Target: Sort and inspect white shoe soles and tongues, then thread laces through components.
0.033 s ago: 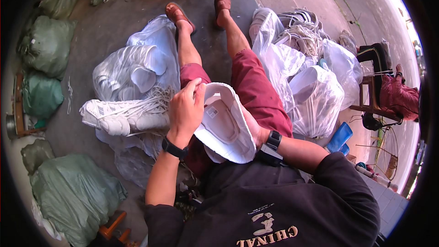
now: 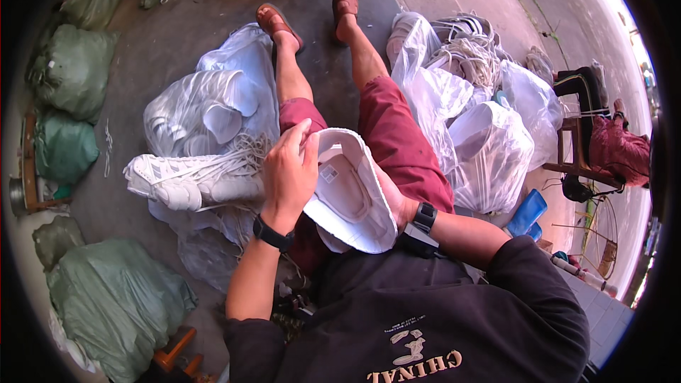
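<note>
Over my lap I hold a white shoe upper, its opening turned up so that the pale lining and a small label show. My left hand is closed at its left rim, the fingers bent together near the top edge. Around the right side goes my right hand, closed on the upper, with most of its fingers hidden behind it. Beside my left wrist lies a stack of white shoe uppers with loose laces, on top of clear plastic bags.
A clear bag of white pieces stands left of my legs. At the right are more clear bags and a heap of laces. Green sacks line the left side. Another person sits by a wooden chair at far right.
My left hand has shifted very slightly to the right along the upper's rim. The upper and my right hand stay in place.
</note>
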The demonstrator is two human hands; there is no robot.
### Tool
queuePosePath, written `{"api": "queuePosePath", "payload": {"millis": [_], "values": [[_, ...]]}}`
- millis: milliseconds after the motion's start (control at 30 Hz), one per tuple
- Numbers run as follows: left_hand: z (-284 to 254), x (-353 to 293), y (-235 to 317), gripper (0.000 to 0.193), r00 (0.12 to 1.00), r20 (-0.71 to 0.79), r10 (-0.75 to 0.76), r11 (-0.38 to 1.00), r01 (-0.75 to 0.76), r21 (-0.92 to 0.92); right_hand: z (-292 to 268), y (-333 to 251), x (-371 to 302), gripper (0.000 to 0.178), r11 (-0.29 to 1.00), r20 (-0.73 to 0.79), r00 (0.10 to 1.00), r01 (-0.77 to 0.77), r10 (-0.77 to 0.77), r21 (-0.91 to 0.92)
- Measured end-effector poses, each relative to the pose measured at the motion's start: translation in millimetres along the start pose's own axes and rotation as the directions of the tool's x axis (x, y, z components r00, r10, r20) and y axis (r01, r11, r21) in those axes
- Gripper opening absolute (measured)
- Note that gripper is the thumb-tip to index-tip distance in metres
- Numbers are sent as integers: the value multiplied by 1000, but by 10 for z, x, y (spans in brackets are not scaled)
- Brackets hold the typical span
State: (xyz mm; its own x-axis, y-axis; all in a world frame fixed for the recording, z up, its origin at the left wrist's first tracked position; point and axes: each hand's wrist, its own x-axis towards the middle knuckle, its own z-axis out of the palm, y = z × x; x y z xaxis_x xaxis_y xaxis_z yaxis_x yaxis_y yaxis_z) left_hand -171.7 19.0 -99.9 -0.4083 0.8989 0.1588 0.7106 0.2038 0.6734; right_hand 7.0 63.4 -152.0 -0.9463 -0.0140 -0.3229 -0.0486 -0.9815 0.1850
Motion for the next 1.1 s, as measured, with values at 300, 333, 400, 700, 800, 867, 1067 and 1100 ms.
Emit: {"api": "queuePosePath", "payload": {"millis": [300, 333, 400, 700, 800, 867, 1067, 1100], "values": [[-58, -453, 400, 30, 921, 355, -159, 480, 386, -788, -33, 19, 23, 65, 997, -8, 998, 68, -69, -33], [24, -502, 358, 34, 903, 399, -162, 440, 428, -790, -26, 35, 29, 65, 997, -8, 998, 65, -66, -35], [153, -537, 270, 44, 895, 417, -159, 408, 445, -797, -13, 58, 39, 64, 994, -24, 996, 87, -89, -61], [95, -447, 362, 49, 887, 420, -190, 141, 448, -883, -33, 32, 56, 62, 997, 47, 996, 77, -77, -5], [190, -489, 319, 52, 884, 384, -268, 157, 433, -888, 54, 68, 33, 61, 991, -40, 992, 115, -118, -71], [269, -518, 280, 53, 876, 397, -275, 160, 449, -879, -61, 69, 60, 60, 988, -44, 990, 133, -136, -76], [194, -501, 339, 57, 919, 379, -113, 137, 392, -910, -23, 62, 65, 57, 991, -18, 991, 132, -133, -38], [168, -490, 377, 58, 916, 371, -154, 123, 390, -913, -22, 53, 69, 56, 996, 13, 996, 92, -92, -21]]}}
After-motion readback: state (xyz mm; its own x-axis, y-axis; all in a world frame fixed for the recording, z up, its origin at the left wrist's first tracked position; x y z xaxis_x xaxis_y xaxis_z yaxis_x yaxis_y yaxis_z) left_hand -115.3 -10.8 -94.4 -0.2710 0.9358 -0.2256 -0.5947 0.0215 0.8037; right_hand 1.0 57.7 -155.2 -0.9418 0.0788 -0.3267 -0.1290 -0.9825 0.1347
